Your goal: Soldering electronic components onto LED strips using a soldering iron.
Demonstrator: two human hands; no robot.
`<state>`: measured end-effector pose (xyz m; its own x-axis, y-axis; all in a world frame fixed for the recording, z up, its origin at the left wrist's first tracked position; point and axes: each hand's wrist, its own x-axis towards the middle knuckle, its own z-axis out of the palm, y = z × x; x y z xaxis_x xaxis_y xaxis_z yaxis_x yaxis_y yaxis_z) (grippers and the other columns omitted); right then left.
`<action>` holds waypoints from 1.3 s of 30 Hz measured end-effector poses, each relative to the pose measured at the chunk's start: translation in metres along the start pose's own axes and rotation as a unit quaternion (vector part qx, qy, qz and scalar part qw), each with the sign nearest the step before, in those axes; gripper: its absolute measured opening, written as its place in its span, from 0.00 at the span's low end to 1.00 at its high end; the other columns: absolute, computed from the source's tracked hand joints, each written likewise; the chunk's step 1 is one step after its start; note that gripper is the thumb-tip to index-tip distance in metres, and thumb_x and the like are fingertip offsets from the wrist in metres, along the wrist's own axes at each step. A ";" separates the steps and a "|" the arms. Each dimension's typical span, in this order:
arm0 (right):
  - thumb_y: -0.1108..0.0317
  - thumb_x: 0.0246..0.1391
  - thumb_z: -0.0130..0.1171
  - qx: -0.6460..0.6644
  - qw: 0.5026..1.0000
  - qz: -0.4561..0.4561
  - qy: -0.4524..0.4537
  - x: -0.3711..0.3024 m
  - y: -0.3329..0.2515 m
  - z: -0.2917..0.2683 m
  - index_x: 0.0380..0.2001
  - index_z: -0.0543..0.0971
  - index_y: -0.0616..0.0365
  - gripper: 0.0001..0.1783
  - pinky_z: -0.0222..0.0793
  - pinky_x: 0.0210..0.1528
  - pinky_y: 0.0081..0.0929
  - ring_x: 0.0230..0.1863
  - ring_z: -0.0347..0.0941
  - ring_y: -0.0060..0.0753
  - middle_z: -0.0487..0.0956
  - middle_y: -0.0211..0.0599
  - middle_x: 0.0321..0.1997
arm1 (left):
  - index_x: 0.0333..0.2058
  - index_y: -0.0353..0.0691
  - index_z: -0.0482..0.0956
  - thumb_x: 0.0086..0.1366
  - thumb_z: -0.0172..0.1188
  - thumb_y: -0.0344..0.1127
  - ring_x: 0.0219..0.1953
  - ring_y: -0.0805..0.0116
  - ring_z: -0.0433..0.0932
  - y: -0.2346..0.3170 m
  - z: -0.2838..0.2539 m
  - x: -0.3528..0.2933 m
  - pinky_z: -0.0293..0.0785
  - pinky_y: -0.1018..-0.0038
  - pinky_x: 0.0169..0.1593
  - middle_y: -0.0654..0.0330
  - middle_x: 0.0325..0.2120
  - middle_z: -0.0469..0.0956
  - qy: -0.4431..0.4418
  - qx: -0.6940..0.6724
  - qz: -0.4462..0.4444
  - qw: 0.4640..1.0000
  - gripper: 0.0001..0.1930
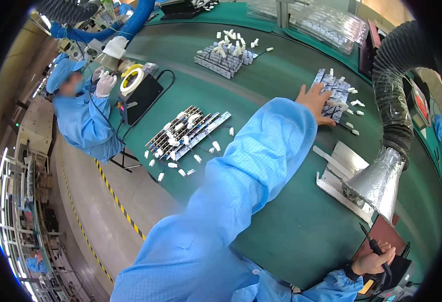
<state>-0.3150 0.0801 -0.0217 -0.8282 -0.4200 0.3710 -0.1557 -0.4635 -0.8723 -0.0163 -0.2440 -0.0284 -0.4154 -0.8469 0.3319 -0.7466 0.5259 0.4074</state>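
Observation:
My left arm in its blue sleeve stretches across the green bench. My left hand (315, 103) lies with spread fingers on the near left part of a group of grey-blue board strips (337, 90). White connectors on short dark leads stick out around these strips. Lower right, my right hand (374, 260) is closed around a soldering iron (377, 249), its tip pointing up and to the left. Between the hands sits a silvery metal fixture (339, 168), partly covered by a foil-wrapped extraction nozzle (379, 181).
Another pile of strips with connectors (188, 133) lies left of my arm, and a further stack (223, 58) stands beyond. A dark flexible duct (392, 85) hangs at the right. A co-worker (82, 110) works at the left, beside a black box (143, 98) with tape rolls.

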 end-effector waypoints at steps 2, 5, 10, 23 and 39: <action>0.69 0.66 0.48 -0.025 0.997 0.003 0.068 0.000 0.005 0.006 0.24 0.59 0.57 0.16 0.61 0.38 0.25 0.25 0.54 0.23 0.55 0.27 0.21 | 0.65 0.42 0.64 0.54 0.69 0.57 0.69 0.47 0.57 0.000 -0.007 -0.009 0.50 0.52 0.71 0.43 0.65 0.60 -0.005 -0.001 -0.032 0.999 0.44; 0.68 0.67 0.47 -0.038 0.989 -0.007 0.142 -0.002 -0.003 0.015 0.21 0.56 0.55 0.19 0.62 0.36 0.25 0.23 0.53 0.22 0.54 0.26 0.20 | 0.65 0.39 0.62 0.57 0.67 0.50 0.70 0.44 0.54 0.013 -0.036 -0.068 0.49 0.47 0.70 0.41 0.65 0.59 -0.023 -0.003 -0.078 0.997 0.41; 0.70 0.66 0.49 -0.005 0.997 -0.016 0.074 0.002 0.005 -0.008 0.23 0.62 0.55 0.16 0.54 0.30 0.23 0.25 0.53 0.20 0.55 0.24 0.21 | 0.60 0.37 0.69 0.56 0.66 0.33 0.66 0.43 0.61 0.040 -0.145 -0.200 0.59 0.54 0.67 0.43 0.61 0.66 0.041 0.010 -0.024 0.999 0.32; 0.71 0.64 0.55 0.058 0.998 -0.024 0.017 0.011 0.040 -0.045 0.36 0.76 0.66 0.08 0.73 0.44 0.29 0.34 0.72 0.25 0.76 0.33 0.30 | 0.64 0.42 0.68 0.64 0.63 0.46 0.67 0.50 0.61 -0.103 -0.197 -0.291 0.54 0.62 0.69 0.48 0.65 0.62 0.018 0.058 -0.276 0.959 0.32; 0.71 0.65 0.49 0.034 0.998 -0.037 0.027 -0.012 0.000 0.026 0.21 0.63 0.55 0.16 0.58 0.31 0.25 0.24 0.57 0.21 0.61 0.24 0.20 | 0.64 0.49 0.68 0.56 0.68 0.48 0.68 0.40 0.58 0.101 -0.117 -0.272 0.51 0.43 0.68 0.42 0.66 0.59 -0.238 -0.049 0.114 0.963 0.37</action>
<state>-0.2911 0.0646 -0.0181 -0.8443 -0.3403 0.4139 -0.1816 -0.5450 -0.8185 0.0825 0.0485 0.0223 -0.7715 -0.6362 0.0034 -0.5649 0.6874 0.4564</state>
